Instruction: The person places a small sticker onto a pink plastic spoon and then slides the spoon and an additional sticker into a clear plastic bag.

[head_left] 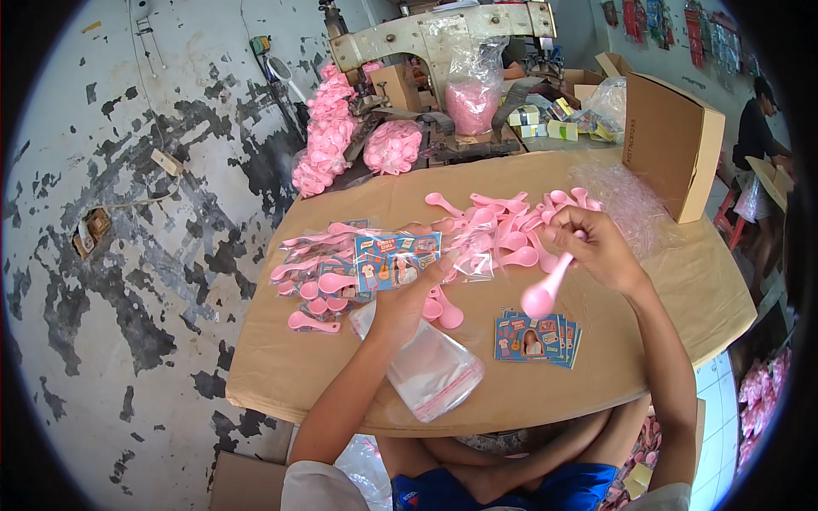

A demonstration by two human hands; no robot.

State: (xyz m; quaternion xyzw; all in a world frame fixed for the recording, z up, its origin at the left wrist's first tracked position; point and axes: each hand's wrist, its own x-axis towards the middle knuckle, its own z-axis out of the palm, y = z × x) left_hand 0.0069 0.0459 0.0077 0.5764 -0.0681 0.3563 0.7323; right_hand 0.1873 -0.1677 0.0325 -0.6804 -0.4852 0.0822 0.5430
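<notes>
My right hand (pixel 596 244) pinches a pink plastic spoon (pixel 546 291) by its handle, the bowl hanging down and left. In my left hand (pixel 407 300) is a clear plastic bag (pixel 471 262) with a blue printed card (pixel 394 261) in it. Below the right hand lies a small fanned stack of blue cards (pixel 535 341). A stack of clear plastic bags (pixel 436 373) lies under my left forearm. Loose pink spoons (pixel 511 223) are heaped beyond both hands. To the left, bagged spoons with cards (pixel 317 281) overlap one another.
A brown paper-covered table (pixel 281 375) carries everything. An open cardboard box (pixel 669 145) stands at its right, beside crumpled clear plastic (pixel 626 200). At the back are bulging bags of pink spoons (pixel 393 146) and a heavy metal machine (pixel 443 38). Another person (pixel 754 128) sits far right.
</notes>
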